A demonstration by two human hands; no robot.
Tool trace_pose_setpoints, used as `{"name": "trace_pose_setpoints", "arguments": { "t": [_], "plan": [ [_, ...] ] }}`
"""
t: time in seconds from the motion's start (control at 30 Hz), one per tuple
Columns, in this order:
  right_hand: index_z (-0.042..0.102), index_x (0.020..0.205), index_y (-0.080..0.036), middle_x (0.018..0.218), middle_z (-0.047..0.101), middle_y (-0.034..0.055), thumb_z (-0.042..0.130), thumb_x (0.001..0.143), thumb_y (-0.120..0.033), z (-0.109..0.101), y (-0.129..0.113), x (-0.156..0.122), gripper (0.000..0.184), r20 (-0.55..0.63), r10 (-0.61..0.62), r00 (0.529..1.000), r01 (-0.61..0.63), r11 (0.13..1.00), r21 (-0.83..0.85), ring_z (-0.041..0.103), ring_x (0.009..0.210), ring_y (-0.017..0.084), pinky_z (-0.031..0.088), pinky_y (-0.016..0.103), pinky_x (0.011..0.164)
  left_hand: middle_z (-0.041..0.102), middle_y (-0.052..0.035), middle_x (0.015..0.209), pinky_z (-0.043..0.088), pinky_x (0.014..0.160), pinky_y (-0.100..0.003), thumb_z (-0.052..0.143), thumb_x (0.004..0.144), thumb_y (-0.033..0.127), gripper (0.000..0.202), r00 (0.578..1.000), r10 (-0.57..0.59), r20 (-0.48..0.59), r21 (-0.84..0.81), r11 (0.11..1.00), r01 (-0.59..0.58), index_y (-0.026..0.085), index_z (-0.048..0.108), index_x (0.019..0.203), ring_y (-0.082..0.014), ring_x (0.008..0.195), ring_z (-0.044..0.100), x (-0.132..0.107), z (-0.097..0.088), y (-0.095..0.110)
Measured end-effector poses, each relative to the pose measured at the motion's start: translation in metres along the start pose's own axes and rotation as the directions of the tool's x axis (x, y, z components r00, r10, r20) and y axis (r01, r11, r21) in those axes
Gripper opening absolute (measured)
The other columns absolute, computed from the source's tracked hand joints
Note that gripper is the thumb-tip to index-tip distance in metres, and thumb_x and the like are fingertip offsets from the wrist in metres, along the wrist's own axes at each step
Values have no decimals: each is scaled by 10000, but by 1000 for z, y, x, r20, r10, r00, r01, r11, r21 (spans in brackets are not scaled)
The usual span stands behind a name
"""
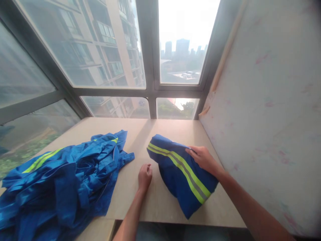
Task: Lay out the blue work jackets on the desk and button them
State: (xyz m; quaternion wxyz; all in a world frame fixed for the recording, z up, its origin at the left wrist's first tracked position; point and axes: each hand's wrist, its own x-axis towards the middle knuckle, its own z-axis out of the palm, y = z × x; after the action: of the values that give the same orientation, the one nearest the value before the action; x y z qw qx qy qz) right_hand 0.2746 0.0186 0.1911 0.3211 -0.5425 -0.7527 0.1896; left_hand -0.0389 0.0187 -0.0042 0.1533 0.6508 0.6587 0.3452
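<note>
A folded blue work garment (173, 167) with yellow-green and grey reflective stripes is on the right part of the tabletop, its near corner close to the front edge. My right hand (202, 160) grips it along its upper right edge, fingers over the cloth and thumb out of sight. Just left of the garment, my left hand (145, 176) is closed with its fingers curled, apart from the cloth; nothing shows in it. On the left lies a crumpled heap of blue work clothing (82, 180) with similar stripes.
The pale wooden tabletop (140, 134) runs back to the grey window frames (150, 67). A patterned wall (263, 100) closes off the right side. The clothing heap reaches the table's front left edge.
</note>
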Motion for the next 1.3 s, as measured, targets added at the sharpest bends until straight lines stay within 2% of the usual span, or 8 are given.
{"name": "trace_pose_setpoints", "arguments": {
  "t": [0.13,0.33,0.5,0.67,0.87,0.97,1.1,1.3],
  "plan": [
    [686,1047,-129,1035,687,17,551,964,-475,-35,33,26,381,-240,125,963,-131,991,-9,650,916,237,550,337,804,695,-106,911,490,781,-363,404,865,240,246,1000,9,24,-63,998,-8,191,641,823,-250,870,634,1,-7,4],
    [578,1258,-165,1254,593,88,566,981,-374,-31,69,29,347,-361,195,912,-210,978,-4,616,1070,225,542,431,901,690,-94,866,497,838,-374,452,796,204,208,998,37,60,-125,992,-29,192,660,780,-245,880,628,1,-9,3],
    [593,1236,-191,1266,591,86,576,976,-377,-7,86,-6,319,-397,243,885,-259,966,13,615,1059,208,543,411,903,710,-95,937,493,922,-393,417,747,136,293,999,-7,44,-190,982,15,192,679,867,-239,958,642,1,-4,-1],
    [697,1118,-176,1152,683,131,470,950,-423,31,113,-77,375,-419,324,848,-334,941,50,658,971,248,543,405,857,739,-92,986,515,923,-400,403,782,205,324,992,-98,80,-263,958,116,190,696,918,-243,975,669,9,-7,-5],
    [714,1023,-169,1071,726,139,480,849,-481,76,144,-159,427,-404,546,734,-486,837,250,690,947,289,547,423,856,756,-71,1028,512,935,-367,442,863,497,421,962,-87,257,-337,925,173,190,715,956,-257,1004,679,26,-12,12],
    [684,1089,-163,1115,715,151,552,801,-547,97,145,-178,498,-360,644,675,-556,765,325,694,975,313,535,445,910,760,-69,1021,516,926,-381,584,782,564,444,928,-59,367,-344,918,195,190,715,983,-278,993,683,38,-9,24],
    [610,1228,-132,1236,665,179,624,747,-589,124,134,-183,663,-375,735,565,-579,677,454,661,1106,330,526,426,961,755,-105,1066,531,915,-411,675,700,505,496,878,-45,476,-360,901,242,155,705,1051,-308,1012,686,50,-8,36],
    [556,1323,-205,1270,665,122,635,780,-563,137,111,-189,655,-201,753,626,-504,588,633,644,1166,307,537,422,989,753,-72,1108,554,908,-407,614,679,308,482,792,-7,610,-392,866,310,170,702,1132,-293,1009,695,20,-19,38]
  ]
}}
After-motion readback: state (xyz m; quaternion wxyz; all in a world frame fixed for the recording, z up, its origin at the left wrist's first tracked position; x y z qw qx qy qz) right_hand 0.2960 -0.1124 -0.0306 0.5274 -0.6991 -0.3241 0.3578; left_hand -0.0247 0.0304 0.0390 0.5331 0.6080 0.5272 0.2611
